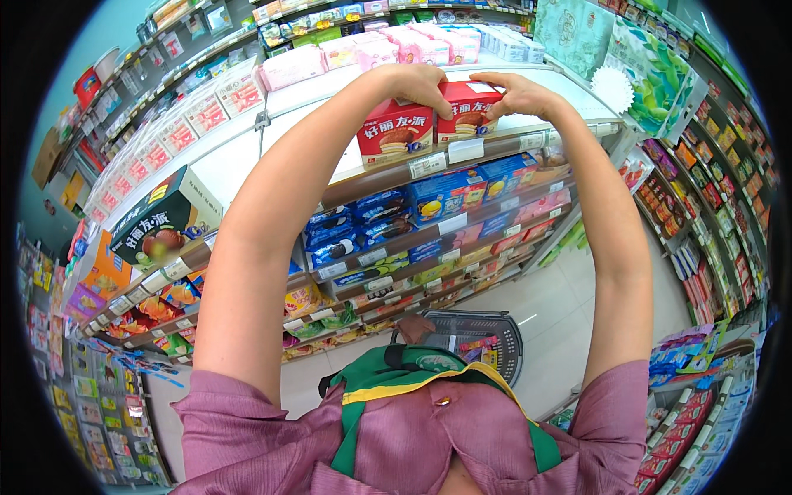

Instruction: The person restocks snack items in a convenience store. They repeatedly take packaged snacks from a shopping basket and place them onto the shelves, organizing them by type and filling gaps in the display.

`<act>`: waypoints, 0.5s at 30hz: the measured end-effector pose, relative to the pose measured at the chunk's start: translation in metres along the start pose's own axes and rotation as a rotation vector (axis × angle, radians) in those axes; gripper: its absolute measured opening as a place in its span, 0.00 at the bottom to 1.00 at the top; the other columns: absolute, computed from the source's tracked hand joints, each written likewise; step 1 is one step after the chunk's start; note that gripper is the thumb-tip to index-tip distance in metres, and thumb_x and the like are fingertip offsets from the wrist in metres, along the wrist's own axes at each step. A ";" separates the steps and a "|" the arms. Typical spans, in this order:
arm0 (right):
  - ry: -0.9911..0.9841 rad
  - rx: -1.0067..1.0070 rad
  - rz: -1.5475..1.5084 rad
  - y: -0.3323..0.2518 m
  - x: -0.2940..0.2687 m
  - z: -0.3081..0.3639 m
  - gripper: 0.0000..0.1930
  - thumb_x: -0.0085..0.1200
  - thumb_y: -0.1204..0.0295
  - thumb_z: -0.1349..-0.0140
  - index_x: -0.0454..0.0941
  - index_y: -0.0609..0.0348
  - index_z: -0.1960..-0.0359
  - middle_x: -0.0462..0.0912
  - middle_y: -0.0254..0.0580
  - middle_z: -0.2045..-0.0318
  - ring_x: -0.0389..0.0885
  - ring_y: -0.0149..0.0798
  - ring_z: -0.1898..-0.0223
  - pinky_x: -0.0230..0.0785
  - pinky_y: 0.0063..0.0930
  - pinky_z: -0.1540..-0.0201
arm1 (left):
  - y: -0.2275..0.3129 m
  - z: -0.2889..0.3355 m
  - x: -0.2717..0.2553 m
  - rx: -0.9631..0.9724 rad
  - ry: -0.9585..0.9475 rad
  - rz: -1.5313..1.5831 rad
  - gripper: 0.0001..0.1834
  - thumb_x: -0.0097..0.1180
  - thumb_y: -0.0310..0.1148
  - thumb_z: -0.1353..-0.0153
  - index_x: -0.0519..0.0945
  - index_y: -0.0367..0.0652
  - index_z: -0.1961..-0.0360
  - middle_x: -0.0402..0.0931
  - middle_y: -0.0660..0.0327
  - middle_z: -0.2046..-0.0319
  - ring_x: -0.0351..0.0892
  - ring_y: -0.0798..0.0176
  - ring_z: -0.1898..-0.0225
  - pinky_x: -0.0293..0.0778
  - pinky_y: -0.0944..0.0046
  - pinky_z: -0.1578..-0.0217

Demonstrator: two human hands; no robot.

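Observation:
Two red snack-cake boxes stand side by side on the white shelf top. The left box (398, 136) sits at the shelf's front edge, and the right box (464, 122) touches it or nearly so. My left hand (419, 86) reaches over the left box, its thumb against the near left edge of the right box. Bent around the top right corner of that same box is my right hand (521, 94), thumb on the front face. Between them both hands grip the right box. The left hand's fingertips are partly hidden behind the boxes.
Pink tissue packs (417, 48) line the back of the shelf top. A dark green box (165, 219) stands at the left corner. Blue biscuit packs (450, 196) fill the shelf below. A grey basket (505, 351) holding packets is below, near my body. A green carton display (652, 74) rises at right.

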State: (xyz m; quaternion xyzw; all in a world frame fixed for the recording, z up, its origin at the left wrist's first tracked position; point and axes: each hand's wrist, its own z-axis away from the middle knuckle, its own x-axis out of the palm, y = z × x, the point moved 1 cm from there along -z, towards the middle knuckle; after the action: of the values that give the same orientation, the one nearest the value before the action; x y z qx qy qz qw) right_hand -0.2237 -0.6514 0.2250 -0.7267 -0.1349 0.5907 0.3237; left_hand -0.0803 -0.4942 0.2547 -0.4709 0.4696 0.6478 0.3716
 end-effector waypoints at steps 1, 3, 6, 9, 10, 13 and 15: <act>0.000 0.011 0.009 -0.003 0.000 0.002 0.39 0.62 0.79 0.57 0.64 0.51 0.37 0.73 0.41 0.45 0.75 0.36 0.55 0.71 0.26 0.54 | 0.001 0.001 0.000 -0.008 0.004 -0.004 0.47 0.65 0.53 0.60 0.65 0.39 0.41 0.76 0.45 0.54 0.83 0.52 0.64 0.81 0.61 0.66; 0.006 0.022 0.003 -0.003 0.000 0.002 0.41 0.63 0.77 0.59 0.64 0.50 0.37 0.73 0.41 0.45 0.75 0.38 0.55 0.72 0.29 0.58 | 0.001 0.001 0.002 0.023 0.026 -0.027 0.51 0.65 0.61 0.61 0.66 0.37 0.41 0.76 0.43 0.53 0.82 0.50 0.60 0.80 0.60 0.64; 0.020 0.036 0.007 -0.007 0.000 0.000 0.42 0.63 0.75 0.60 0.63 0.48 0.37 0.72 0.41 0.44 0.74 0.39 0.54 0.73 0.32 0.59 | -0.010 -0.009 0.010 0.071 0.116 -0.150 0.57 0.65 0.70 0.67 0.68 0.34 0.43 0.75 0.41 0.53 0.79 0.47 0.54 0.78 0.57 0.58; -0.003 0.033 -0.006 -0.005 0.000 0.005 0.45 0.64 0.74 0.60 0.59 0.48 0.34 0.71 0.42 0.43 0.74 0.39 0.53 0.72 0.32 0.57 | 0.013 0.012 0.022 0.167 0.427 -0.345 0.57 0.65 0.69 0.66 0.68 0.31 0.45 0.75 0.41 0.54 0.75 0.43 0.50 0.72 0.49 0.52; 0.050 0.013 0.014 0.005 0.000 0.003 0.45 0.65 0.74 0.60 0.59 0.48 0.34 0.71 0.46 0.43 0.74 0.40 0.53 0.72 0.31 0.57 | 0.022 0.018 0.032 0.251 0.611 -0.359 0.55 0.64 0.68 0.63 0.68 0.31 0.45 0.74 0.41 0.53 0.71 0.44 0.47 0.67 0.47 0.48; 0.142 -0.091 -0.113 -0.005 0.012 0.025 0.41 0.61 0.77 0.57 0.60 0.54 0.36 0.70 0.52 0.43 0.74 0.40 0.49 0.71 0.30 0.52 | 0.051 0.052 0.072 0.563 0.948 -0.164 0.33 0.65 0.50 0.54 0.73 0.36 0.53 0.74 0.50 0.61 0.72 0.48 0.55 0.68 0.50 0.55; 0.262 -0.291 -0.032 0.016 0.014 0.034 0.37 0.58 0.78 0.53 0.62 0.52 0.37 0.71 0.48 0.44 0.74 0.41 0.49 0.72 0.30 0.52 | 0.066 0.075 0.108 0.669 1.015 0.011 0.29 0.65 0.43 0.52 0.73 0.37 0.53 0.74 0.52 0.59 0.71 0.50 0.54 0.68 0.52 0.55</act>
State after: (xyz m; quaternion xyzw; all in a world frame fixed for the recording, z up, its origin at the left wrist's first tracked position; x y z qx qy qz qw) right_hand -0.2551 -0.6444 0.2010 -0.8342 -0.1872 0.4603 0.2393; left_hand -0.1915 -0.4364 0.1766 -0.5761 0.7687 0.1616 0.2260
